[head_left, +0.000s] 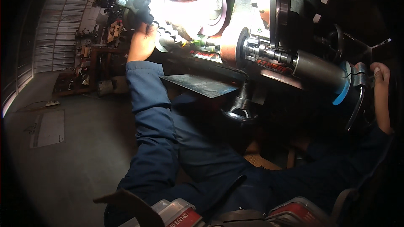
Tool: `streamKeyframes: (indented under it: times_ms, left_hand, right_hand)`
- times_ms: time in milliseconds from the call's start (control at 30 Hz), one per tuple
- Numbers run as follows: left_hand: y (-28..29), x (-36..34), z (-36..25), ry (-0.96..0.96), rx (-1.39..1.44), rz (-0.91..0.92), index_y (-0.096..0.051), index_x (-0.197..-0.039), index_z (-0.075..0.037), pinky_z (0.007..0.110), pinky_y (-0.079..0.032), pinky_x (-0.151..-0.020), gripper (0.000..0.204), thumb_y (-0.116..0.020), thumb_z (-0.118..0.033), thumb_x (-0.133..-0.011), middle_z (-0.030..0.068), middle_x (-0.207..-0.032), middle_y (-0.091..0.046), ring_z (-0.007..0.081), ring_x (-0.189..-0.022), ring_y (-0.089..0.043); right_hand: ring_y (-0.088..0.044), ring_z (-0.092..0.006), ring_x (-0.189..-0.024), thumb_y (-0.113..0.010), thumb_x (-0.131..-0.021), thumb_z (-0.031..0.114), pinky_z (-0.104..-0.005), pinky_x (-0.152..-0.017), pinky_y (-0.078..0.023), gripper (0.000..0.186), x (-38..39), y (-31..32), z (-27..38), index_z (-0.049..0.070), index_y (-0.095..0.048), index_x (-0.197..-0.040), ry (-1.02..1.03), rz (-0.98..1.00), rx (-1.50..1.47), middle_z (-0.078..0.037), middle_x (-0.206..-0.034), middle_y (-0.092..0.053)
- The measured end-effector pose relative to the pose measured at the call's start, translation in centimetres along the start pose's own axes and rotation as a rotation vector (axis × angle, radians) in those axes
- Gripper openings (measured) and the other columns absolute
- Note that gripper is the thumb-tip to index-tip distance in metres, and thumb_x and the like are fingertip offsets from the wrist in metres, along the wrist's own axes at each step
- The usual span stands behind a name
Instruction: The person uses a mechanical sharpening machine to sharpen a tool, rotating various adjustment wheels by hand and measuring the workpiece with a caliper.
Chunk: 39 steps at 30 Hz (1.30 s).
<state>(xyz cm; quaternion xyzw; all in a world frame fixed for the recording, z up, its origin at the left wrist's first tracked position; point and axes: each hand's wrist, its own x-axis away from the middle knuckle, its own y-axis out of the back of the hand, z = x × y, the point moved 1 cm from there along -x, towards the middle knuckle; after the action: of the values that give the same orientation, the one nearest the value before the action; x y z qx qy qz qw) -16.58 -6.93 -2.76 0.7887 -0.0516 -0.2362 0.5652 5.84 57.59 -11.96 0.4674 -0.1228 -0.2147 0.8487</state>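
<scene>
My left hand reaches up at the upper left, its fingers curled against a dark ribbed, segmented piece. That piece runs down and right from below a grey lamp head, and glare hides part of it. Far to the right, my right hand is closed beside a metal clamp with a curved lever. The clamp sits at the outer end of a grey cylinder with a blue ring. What the right fingers hold is hidden. Between the hands is a chuck with a shiny shaft.
A grinding wheel stands behind the strong light. A flat metal plate juts toward me, with a handwheel beside it. Shelves with metal parts stand at the far left. A board lies on the floor.
</scene>
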Motion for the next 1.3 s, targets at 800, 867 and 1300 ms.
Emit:
streamKeyframes:
  times_ms: [800, 867, 1300]
  left_hand:
    - [0.7, 0.4, -1.3, 0.184, 0.126, 0.082, -0.05, -0.122, -0.01, 0.039, -0.046, -0.082, 0.031, -0.046, -0.026, -0.096, 0.0187, -0.105, -0.061, 0.0375, -0.097, -0.059]
    - [0.6, 0.2, -0.8, 0.121, 0.122, 0.061, -0.049, -0.123, -0.01, 0.04, -0.045, -0.084, 0.031, -0.046, -0.025, -0.095, 0.0194, -0.109, -0.059, 0.0382, -0.099, -0.058]
    - [0.2, -0.1, -0.5, 0.172, 0.153, 0.087, -0.054, -0.108, -0.005, 0.039, -0.047, -0.077, 0.027, -0.048, -0.027, -0.094, 0.0204, -0.096, -0.061, 0.0336, -0.087, -0.061]
  right_hand:
    - [-0.062, -0.0205, -0.1, -0.043, -0.099, 0.021, -0.0283, -0.084, -0.048, 0.029, 10.1, -0.6, 14.0, 0.006, -0.062, -0.114, 0.125, -0.572, -0.096, -0.01, -0.111, -0.063]
    - [-0.061, -0.0203, -0.1, -0.043, -0.098, 0.021, -0.0282, -0.084, -0.048, 0.028, 9.7, -0.1, 13.5, 0.006, -0.061, -0.114, 0.092, -0.526, -0.103, -0.01, -0.111, -0.064]
    - [-0.06, -0.0231, -0.096, -0.044, -0.095, 0.018, -0.0325, -0.086, -0.043, 0.029, 4.3, 3.2, 12.2, -0.004, -0.058, -0.108, 0.065, -0.034, 0.057, -0.015, -0.101, -0.064]
